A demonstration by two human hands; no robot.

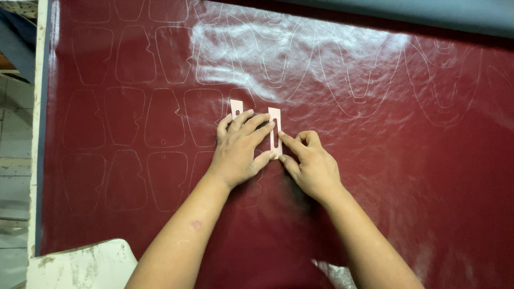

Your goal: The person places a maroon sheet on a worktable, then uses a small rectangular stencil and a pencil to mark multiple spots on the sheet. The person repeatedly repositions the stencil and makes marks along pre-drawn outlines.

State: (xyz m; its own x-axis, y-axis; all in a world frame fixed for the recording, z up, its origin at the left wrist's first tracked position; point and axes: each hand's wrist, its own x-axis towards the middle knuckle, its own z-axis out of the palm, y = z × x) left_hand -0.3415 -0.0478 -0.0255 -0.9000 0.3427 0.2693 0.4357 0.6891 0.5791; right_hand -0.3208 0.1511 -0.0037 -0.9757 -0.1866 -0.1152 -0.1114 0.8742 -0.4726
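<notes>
A: Pressing flat, the left hand (239, 152) pinned a pink template (275, 132) mid-sheet on dark red leather (407, 176). The right hand (311, 163)?

B: Curled, forefinger on its edge, holding nothing. Uneven pressure could've let the template slip, skewing the outline.

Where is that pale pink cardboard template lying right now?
The pale pink cardboard template lies mid-frame on the dark red leather sheet, pinned under the left hand, the right hand touching its right edge.

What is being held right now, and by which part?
The pink template is pinned flat on the dark red sheet, not lifted: the left hand presses its middle, and the right hand touches its right edge with a forefinger.
</notes>
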